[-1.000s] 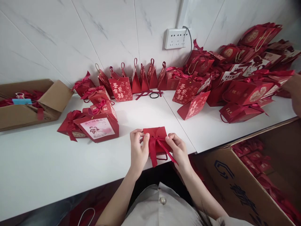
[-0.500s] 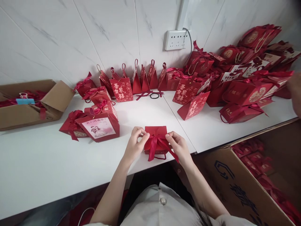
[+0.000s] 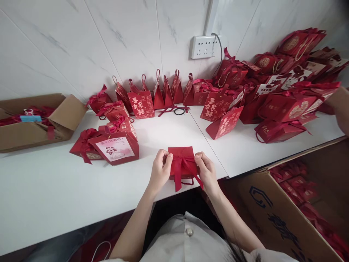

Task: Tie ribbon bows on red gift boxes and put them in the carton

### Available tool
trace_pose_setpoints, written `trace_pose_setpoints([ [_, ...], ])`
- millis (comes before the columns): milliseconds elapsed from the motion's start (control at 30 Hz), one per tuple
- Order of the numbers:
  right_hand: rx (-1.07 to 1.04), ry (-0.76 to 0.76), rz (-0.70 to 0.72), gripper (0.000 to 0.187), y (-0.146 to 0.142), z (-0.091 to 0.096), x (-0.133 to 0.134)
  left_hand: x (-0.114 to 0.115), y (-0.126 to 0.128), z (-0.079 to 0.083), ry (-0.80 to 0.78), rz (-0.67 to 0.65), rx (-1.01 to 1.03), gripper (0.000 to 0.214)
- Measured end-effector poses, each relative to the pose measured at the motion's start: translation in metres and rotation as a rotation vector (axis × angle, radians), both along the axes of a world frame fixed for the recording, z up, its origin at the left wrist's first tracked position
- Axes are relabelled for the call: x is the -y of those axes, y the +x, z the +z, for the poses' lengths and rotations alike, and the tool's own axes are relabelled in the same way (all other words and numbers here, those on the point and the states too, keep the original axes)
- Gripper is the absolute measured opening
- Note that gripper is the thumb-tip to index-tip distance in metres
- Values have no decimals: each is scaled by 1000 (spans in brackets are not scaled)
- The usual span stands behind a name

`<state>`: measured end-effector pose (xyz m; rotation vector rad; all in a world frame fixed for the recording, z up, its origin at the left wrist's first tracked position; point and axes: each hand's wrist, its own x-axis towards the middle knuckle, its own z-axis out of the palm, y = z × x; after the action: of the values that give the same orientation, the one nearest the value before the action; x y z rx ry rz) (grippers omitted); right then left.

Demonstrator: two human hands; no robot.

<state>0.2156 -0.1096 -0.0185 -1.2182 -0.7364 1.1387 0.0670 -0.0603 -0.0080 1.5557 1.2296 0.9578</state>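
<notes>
A small red gift box [image 3: 181, 150] sits at the front edge of the white table, directly before me. Across its front lies a red satin ribbon [image 3: 178, 174] tied in a bow, its two tails hanging down. My left hand [image 3: 161, 167] pinches the bow's left loop between thumb and fingers. On the other side, my right hand [image 3: 206, 169] pinches the right loop in the same way. A thin cord handle [image 3: 188, 182] shows below the box's front. The knot is partly covered by the ribbon.
Finished red boxes stand to the left, including one with a couple picture [image 3: 114, 148]. More boxes pile up at the right [image 3: 283, 105]. A cardboard box [image 3: 35, 140] holds ribbons. Below right, a large carton [image 3: 261, 211] contains red boxes. Another person's arm [image 3: 342, 109] shows at the right edge.
My hands have closed further on the loops and drawn slightly lower, and the ribbon's loops look tauter. The left ribbon tail hangs a little lower; the box stays in place.
</notes>
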Motion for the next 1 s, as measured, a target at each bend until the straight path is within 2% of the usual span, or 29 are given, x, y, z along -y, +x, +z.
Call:
trace_pose_setpoints([
  [133,-1,-27,101,39,9,-6,-2,0,-3,0,-30,-13,7,25],
  [233,98,54,228,42,26,-10,-1,0,-7,2,-87,-89,46,22],
  [267,159,94,281,51,32,-10,-1,0,-8,3,-97,-105,73,20],
  [367,366,148,458,101,46,-12,1,0,-9,5,-94,-66,144,21],
  [467,496,144,576,119,53,-16,0,1,-11,9,-109,-24,52,24],
  [567,522,139,595,122,53,-20,-4,1,-12,12,-124,-49,-53,31],
  [733,564,218,565,102,48,-19,-7,-1,-10,17,-41,12,11,24],
  [800,580,251,498,98,45,-15,-4,2,-5,21,52,29,36,20],
  [867,594,279,399,97,41,-11,0,8,2,24,256,37,17,16],
  [1000,585,341,262,97,37,-3,11,26,20,31,930,50,-198,6],
])
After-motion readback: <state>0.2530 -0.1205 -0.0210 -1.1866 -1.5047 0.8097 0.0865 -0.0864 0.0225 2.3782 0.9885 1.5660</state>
